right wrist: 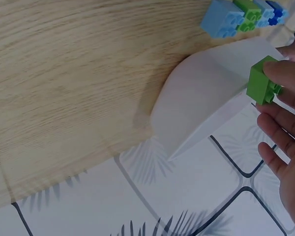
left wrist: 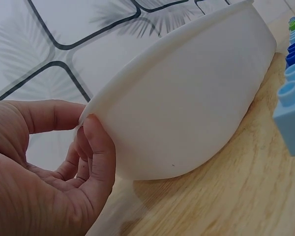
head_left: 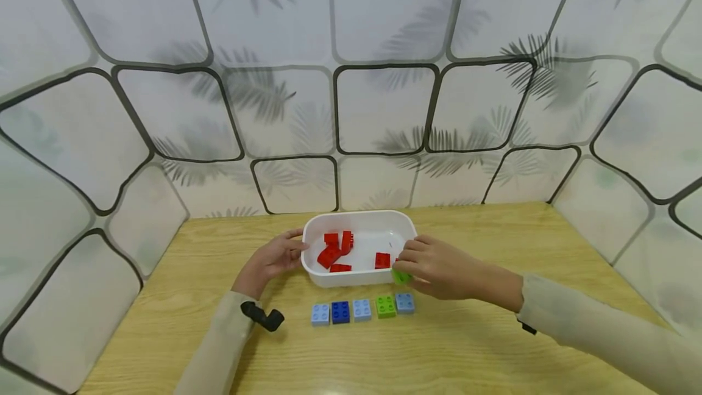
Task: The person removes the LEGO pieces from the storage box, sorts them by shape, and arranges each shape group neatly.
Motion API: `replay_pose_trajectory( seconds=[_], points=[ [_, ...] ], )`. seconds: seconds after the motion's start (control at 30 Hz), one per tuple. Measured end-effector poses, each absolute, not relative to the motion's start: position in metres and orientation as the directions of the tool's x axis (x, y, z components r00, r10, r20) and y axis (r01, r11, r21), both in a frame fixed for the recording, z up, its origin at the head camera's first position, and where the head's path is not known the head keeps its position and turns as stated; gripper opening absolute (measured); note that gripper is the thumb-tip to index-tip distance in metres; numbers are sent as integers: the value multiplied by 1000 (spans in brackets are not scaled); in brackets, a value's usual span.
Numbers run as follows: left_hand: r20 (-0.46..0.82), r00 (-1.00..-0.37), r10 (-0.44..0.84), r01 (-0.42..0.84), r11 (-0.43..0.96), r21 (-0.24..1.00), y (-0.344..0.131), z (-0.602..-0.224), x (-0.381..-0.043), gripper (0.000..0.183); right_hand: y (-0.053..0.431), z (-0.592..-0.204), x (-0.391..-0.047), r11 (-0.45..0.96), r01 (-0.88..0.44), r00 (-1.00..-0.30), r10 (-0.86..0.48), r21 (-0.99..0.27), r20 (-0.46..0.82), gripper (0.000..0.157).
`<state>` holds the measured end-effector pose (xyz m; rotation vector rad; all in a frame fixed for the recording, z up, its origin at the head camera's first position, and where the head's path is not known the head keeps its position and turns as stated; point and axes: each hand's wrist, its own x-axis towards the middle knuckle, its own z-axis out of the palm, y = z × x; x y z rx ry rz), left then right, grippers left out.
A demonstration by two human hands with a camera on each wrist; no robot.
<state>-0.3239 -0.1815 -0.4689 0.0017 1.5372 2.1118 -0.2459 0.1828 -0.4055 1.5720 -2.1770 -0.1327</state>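
Observation:
A white plastic tub [head_left: 351, 279] stands on the table with several red toy bricks [head_left: 329, 255] inside. My left hand [head_left: 276, 256] pinches the tub's left rim between thumb and fingers, as the left wrist view shows close up. Over the tub's front right rim, my right hand [head_left: 439, 267] holds a green toy brick [right wrist: 261, 82] between thumb and fingers. In front of the tub lies a row of bricks: a light blue brick [head_left: 320, 314], a dark blue brick [head_left: 340, 312], another light blue brick [head_left: 362, 309], a green brick [head_left: 386, 306] and a blue brick [head_left: 404, 303] at the right end.
The wooden table [head_left: 466, 346] carries the tub and the row. A patterned cloth wall [head_left: 384, 108] rises behind the table and along both sides. Black straps [head_left: 262, 316] sit on the sleeves at the wrists.

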Motion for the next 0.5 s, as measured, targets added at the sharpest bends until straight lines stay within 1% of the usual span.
replay_pose_trajectory(
  seconds=[0.13, 0.37, 0.5],
  points=[
    [-297, -861, 414, -412, -223, 884, -183, -468, -324, 61, 188, -410, -245, 333, -893, -256, -929, 303, 268, 35],
    [-296, -861, 413, -410, -220, 885, -182, -468, -324, 60, 203, -419, -244, 368, -888, -316, -924, 275, 216, 41],
    [-304, -863, 404, -415, -223, 882, -181, -468, -324, 60, 213, -421, -244, 372, -885, -318, -922, 280, 221, 41]
  ],
)
